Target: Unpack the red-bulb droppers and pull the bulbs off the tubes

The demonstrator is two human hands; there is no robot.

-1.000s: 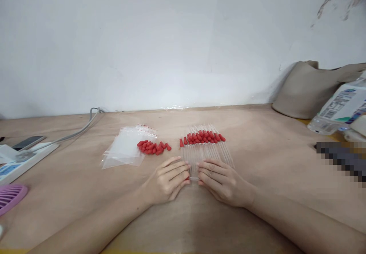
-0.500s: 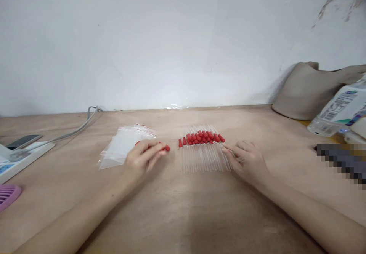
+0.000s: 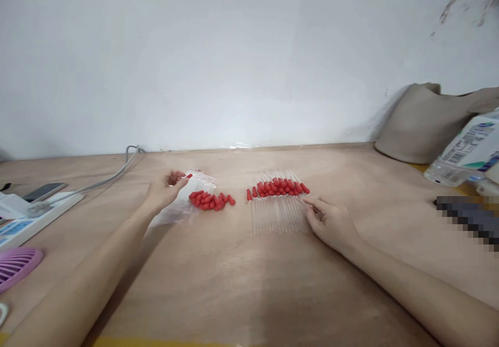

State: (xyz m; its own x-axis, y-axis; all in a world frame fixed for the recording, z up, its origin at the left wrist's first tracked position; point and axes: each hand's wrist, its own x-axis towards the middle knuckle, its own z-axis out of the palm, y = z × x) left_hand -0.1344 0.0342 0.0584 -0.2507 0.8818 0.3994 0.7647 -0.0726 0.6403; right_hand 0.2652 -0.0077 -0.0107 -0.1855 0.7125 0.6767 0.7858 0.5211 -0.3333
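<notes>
Red bulbs (image 3: pixel 212 201) lie heaped left of clear tubes (image 3: pixel 278 217) on the desk (image 3: pixel 218 279). The left hand (image 3: pixel 166 188) pinches a red piece (image 3: pixel 189 176); the right hand (image 3: pixel 331 221), grip nearly closed, is at the tubes' right edge; I cannot tell its hold.

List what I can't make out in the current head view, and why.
All in the head view:
Clear bags: partly hidden by left hand and red bulbs.
Right hand: grip contents too small and blurred.
Clear tubes: too fine and crowded to count.
Purple slatted object: cut by left edge.
Dark object: pixelated.
</notes>
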